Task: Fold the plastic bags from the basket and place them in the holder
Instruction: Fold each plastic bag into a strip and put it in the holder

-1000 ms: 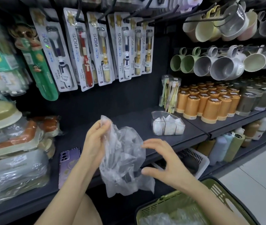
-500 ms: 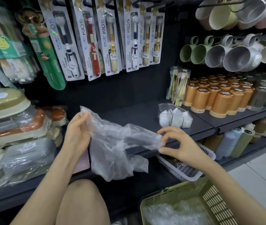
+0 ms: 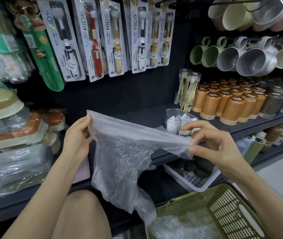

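Plastic bags [image 3: 180,226], clear and crumpled, lie heaped in the green basket [image 3: 223,209] at 5 o'clock, nearest to you; your bare knee [image 3: 82,214] shows at 7 o'clock. Just beyond, at centre, you hold one clear bag [image 3: 125,152] in the air, its upper edge stretched taut between both hands and its wrinkled body hanging down toward the basket's near corner. Your left hand [image 3: 77,135], at 9 o'clock of the bag, pinches one upper corner between thumb and curled fingers. Your right hand [image 3: 211,144], at 3 o'clock of the bag, pinches the other end between thumb and forefinger, the remaining fingers loosely bent above it. Below your right hand, at 4 o'clock, a white slotted tray [image 3: 189,180] holds dark rounded items. Farther back, the dark shelf [image 3: 146,116] carries the transparent holder [image 3: 170,112] at 2 o'clock, with white folded bags [image 3: 171,124] inside; your right fingers hide part of it. Wrapped goods [image 3: 16,135] are stacked at 9 o'clock. Orange lidded cups [image 3: 227,104] stand at 3 o'clock. Farthest, toothbrush packs [image 3: 111,37] marked KIDS hang at 12 o'clock, and mugs [image 3: 240,56] hang at 2 o'clock.
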Action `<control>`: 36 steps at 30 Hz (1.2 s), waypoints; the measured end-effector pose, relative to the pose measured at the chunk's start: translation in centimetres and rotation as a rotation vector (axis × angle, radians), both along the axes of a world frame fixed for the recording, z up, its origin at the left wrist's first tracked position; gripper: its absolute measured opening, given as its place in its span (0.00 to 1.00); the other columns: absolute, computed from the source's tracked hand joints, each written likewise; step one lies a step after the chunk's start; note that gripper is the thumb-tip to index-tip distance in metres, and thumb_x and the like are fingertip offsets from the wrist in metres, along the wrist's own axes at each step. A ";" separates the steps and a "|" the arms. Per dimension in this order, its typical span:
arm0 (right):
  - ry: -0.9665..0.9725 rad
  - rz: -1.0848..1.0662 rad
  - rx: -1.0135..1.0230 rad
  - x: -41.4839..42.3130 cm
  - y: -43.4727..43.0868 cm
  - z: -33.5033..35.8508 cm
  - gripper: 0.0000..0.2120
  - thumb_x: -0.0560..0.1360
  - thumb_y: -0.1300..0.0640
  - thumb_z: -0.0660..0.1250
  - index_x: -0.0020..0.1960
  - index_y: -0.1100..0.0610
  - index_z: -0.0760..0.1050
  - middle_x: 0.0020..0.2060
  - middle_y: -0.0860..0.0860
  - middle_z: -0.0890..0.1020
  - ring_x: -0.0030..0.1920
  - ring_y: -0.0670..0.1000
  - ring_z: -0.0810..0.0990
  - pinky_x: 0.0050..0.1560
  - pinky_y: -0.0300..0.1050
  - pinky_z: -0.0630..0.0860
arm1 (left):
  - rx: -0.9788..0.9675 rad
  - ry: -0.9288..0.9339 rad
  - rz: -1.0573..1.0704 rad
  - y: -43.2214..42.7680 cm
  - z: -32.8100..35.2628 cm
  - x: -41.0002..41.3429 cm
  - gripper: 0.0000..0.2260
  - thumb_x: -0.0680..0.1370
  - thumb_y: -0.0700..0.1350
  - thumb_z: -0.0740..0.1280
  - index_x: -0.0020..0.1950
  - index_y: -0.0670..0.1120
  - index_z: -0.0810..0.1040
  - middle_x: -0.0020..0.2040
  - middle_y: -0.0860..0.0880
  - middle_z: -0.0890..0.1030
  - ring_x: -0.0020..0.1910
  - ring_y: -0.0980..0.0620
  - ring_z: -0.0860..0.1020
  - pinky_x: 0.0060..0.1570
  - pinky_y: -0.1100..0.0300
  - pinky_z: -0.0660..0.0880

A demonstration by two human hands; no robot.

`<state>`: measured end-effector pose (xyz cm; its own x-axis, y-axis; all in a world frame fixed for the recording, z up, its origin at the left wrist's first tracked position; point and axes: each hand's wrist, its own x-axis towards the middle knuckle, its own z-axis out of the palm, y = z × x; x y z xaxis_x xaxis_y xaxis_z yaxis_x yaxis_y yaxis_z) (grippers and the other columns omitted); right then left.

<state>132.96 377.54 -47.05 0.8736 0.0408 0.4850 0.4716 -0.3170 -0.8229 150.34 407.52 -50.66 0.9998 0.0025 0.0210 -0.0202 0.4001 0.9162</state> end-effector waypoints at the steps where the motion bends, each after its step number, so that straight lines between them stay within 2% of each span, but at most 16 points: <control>1: -0.004 0.013 0.000 0.1 0.3 0.3 0.14 0.66 0.41 0.75 0.34 0.52 0.79 0.51 0.47 0.82 0.56 0.51 0.78 0.58 0.42 0.71 | -0.009 0.019 -0.004 -0.1 -0.2 0.1 0.06 0.79 0.45 0.65 0.48 0.46 0.81 0.44 0.50 0.82 0.45 0.54 0.80 0.43 0.61 0.78; 4: 0.027 0.073 0.024 0.4 0.8 0.7 0.10 0.64 0.47 0.77 0.35 0.52 0.80 0.39 0.47 0.81 0.42 0.50 0.78 0.47 0.41 0.72 | -0.039 0.066 -0.001 -0.1 -0.4 0.6 0.07 0.79 0.44 0.66 0.51 0.43 0.82 0.48 0.46 0.83 0.49 0.51 0.81 0.52 0.58 0.78; 8: 0.137 0.016 0.035 0.9 0.2 0.5 0.05 0.65 0.52 0.76 0.38 0.51 0.81 0.32 0.49 0.78 0.32 0.50 0.75 0.34 0.40 0.73 | -0.064 0.093 0.026 0.0 -0.5 1.1 0.06 0.79 0.43 0.67 0.45 0.45 0.82 0.41 0.49 0.83 0.42 0.53 0.81 0.45 0.60 0.80; 11: 0.203 -0.067 0.076 1.2 -0.6 0.3 0.05 0.69 0.56 0.74 0.40 0.58 0.81 0.30 0.56 0.76 0.29 0.52 0.74 0.30 0.40 0.72 | 0.000 0.059 0.063 0.0 -0.5 1.1 0.04 0.78 0.42 0.68 0.45 0.45 0.82 0.39 0.50 0.83 0.40 0.54 0.81 0.43 0.61 0.79; 14: 0.228 -0.150 0.129 1.7 -0.9 0.2 0.02 0.72 0.65 0.70 0.44 0.62 0.79 0.26 0.53 0.73 0.24 0.46 0.72 0.29 0.32 0.69 | 0.042 0.028 0.090 -0.5 -0.6 1.1 0.04 0.78 0.42 0.67 0.44 0.46 0.81 0.37 0.52 0.82 0.37 0.57 0.80 0.40 0.64 0.78; 16: 0.257 -0.202 0.163 2.5 -1.1 -0.1 0.05 0.74 0.68 0.68 0.46 0.60 0.79 0.25 0.52 0.73 0.25 0.47 0.71 0.31 0.32 0.70 | 0.154 -0.038 0.130 -0.7 -1.1 1.3 0.05 0.79 0.44 0.66 0.45 0.47 0.81 0.38 0.51 0.80 0.37 0.57 0.78 0.40 0.63 0.77; 18: 0.275 -0.306 0.228 4.2 -1.3 -0.3 0.06 0.75 0.66 0.68 0.47 0.56 0.79 0.28 0.51 0.75 0.28 0.49 0.70 0.33 0.34 0.69 | 0.372 -0.146 0.185 -0.8 -2.0 2.1 0.06 0.81 0.46 0.65 0.47 0.46 0.79 0.35 0.49 0.76 0.32 0.55 0.72 0.35 0.61 0.71; 21: 0.186 -0.558 0.116 7.6 -1.4 -0.8 0.07 0.77 0.59 0.68 0.52 0.49 0.78 0.41 0.46 0.80 0.41 0.50 0.75 0.43 0.44 0.74 | 0.582 -0.174 0.286 -1.4 -3.6 4.5 0.08 0.81 0.46 0.63 0.45 0.44 0.76 0.31 0.48 0.73 0.29 0.52 0.70 0.32 0.57 0.67; 23: 0.133 -0.613 -0.051 8.8 -0.6 -1.4 0.09 0.76 0.54 0.68 0.56 0.47 0.77 0.48 0.45 0.79 0.48 0.46 0.77 0.51 0.45 0.74 | 0.667 -0.083 0.374 -2.0 -4.7 6.6 0.09 0.81 0.45 0.62 0.44 0.43 0.75 0.35 0.46 0.75 0.36 0.46 0.75 0.37 0.56 0.69; 26: 0.269 -0.422 -0.226 8.6 2.0 -3.3 0.14 0.74 0.43 0.68 0.56 0.48 0.78 0.49 0.43 0.81 0.49 0.41 0.78 0.51 0.40 0.73 | 0.801 0.074 0.423 -3.3 -5.6 9.3 0.10 0.81 0.43 0.61 0.49 0.38 0.77 0.44 0.41 0.78 0.47 0.40 0.77 0.42 0.57 0.68; 29: 0.480 -0.282 -0.511 7.9 3.8 -6.7 0.25 0.71 0.36 0.66 0.62 0.49 0.76 0.54 0.44 0.79 0.54 0.44 0.77 0.55 0.40 0.72 | 0.710 0.329 0.287 -4.1 -5.6 11.2 0.16 0.82 0.45 0.61 0.57 0.33 0.77 0.54 0.37 0.80 0.53 0.40 0.78 0.45 0.56 0.73; 30: 0.527 -0.282 -0.530 7.9 4.2 -7.9 0.25 0.72 0.37 0.66 0.63 0.50 0.75 0.53 0.45 0.78 0.54 0.45 0.77 0.54 0.40 0.72 | 0.587 0.405 0.206 -4.0 -5.7 11.9 0.18 0.81 0.48 0.62 0.61 0.33 0.76 0.57 0.37 0.79 0.52 0.40 0.79 0.44 0.56 0.74; 31: 0.554 -0.301 -0.508 8.0 4.5 -8.9 0.25 0.72 0.38 0.67 0.63 0.50 0.75 0.52 0.46 0.79 0.53 0.46 0.77 0.52 0.40 0.71 | 0.364 0.470 0.099 -3.7 -5.4 12.1 0.21 0.80 0.51 0.65 0.63 0.34 0.74 0.59 0.37 0.79 0.51 0.41 0.79 0.43 0.55 0.76; 33: 0.597 -0.366 -0.454 8.2 4.8 -10.1 0.21 0.74 0.41 0.68 0.61 0.51 0.75 0.47 0.45 0.78 0.50 0.47 0.78 0.49 0.40 0.71 | -0.022 0.557 -0.072 -2.5 -4.5 11.4 0.27 0.76 0.57 0.68 0.64 0.35 0.72 0.58 0.35 0.78 0.52 0.39 0.79 0.45 0.47 0.78; 34: 0.603 -0.410 -0.429 8.3 4.9 -10.6 0.18 0.74 0.44 0.69 0.60 0.52 0.76 0.45 0.46 0.78 0.49 0.48 0.78 0.48 0.41 0.71 | -0.095 0.584 -0.129 -2.1 -4.2 10.9 0.30 0.75 0.59 0.68 0.63 0.35 0.70 0.58 0.35 0.77 0.54 0.38 0.78 0.48 0.44 0.77; 36: 0.573 -0.493 -0.379 8.7 5.1 -11.3 0.13 0.75 0.49 0.70 0.56 0.54 0.78 0.42 0.46 0.79 0.47 0.49 0.79 0.46 0.43 0.72 | -0.007 0.607 -0.193 -1.1 -3.6 9.3 0.33 0.75 0.60 0.66 0.68 0.36 0.67 0.62 0.36 0.74 0.61 0.37 0.75 0.54 0.44 0.74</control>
